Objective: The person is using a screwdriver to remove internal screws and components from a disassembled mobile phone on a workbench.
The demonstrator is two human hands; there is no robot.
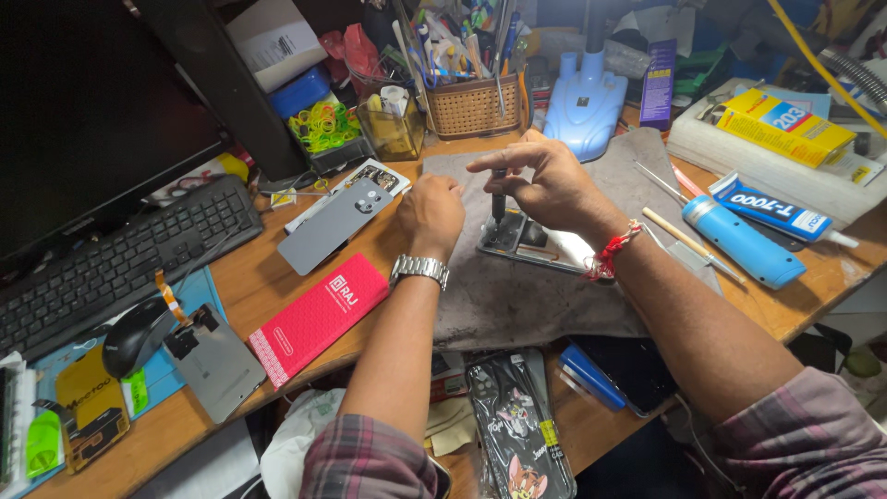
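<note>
While the left hand (pixel 431 214) steadies the opened phone (pixel 536 242), clenched at its edge, the right hand (pixel 540 180) pinches a screwdriver (pixel 498 199) upright, its tip on the phone just below that grip.

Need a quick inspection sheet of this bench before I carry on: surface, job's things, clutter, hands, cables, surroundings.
Surface: wooden desk with a grey mat in the middle.
Job's things: opened phone on the mat; dark screwdriver upright on it.
Clutter: grey back cover, red box, blue cylinder tool, glue tube, cartoon phone case.
Hands: right hand pinches the screwdriver top; left hand fisted beside the phone, holding nothing visible.
Cables: orange flex ribbon near the mouse.
Surroundings: keyboard, monitor, wicker basket of tools.
</note>
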